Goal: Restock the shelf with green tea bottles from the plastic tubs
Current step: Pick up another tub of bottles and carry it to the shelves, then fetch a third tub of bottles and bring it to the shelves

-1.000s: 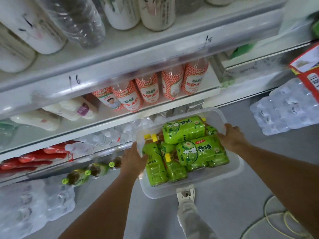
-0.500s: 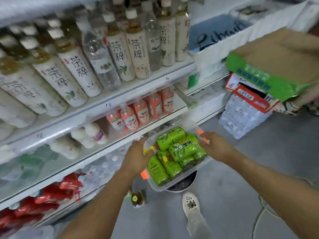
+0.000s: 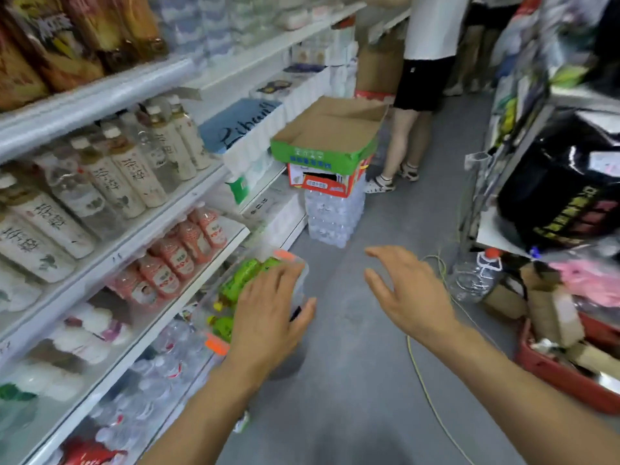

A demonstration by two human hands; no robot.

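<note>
**Right hand's off the tub now**

Half a second back both hands were clamped on the ends of the tub (image 3: 303, 280). Now the right hand (image 3: 412, 297) is off it and hangs out over the floor (image 3: 352, 347), well apart from the tub. Its palm faces down, the wrist is roughly level and the forearm runs in from the lower right. Its fingers (image 3: 385, 255) are spread and a bit bent with the thumb swung wide, and they're holding nothing.

The left hand (image 3: 268, 317) is on top of the tub with the arm reaching up from the bottom of the frame. Its fingers (image 3: 281, 276) lie close together and fairly straight across the top, tips reaching the far rim. The thumb sticks out on the aisle side by the wall, and I can't tell if it's actually hooking anything.

The green tea bottles (image 3: 240, 280) are lying in the tub, right under and to the pinky side of those left fingers. An orange clip (image 3: 284, 255) sits just past the fingertips. The tub is tilted and up against the shelf (image 3: 181, 302) lip, below the pink bottles (image 3: 174, 260). It's too blurry to say whether it rests on the lip.
</note>
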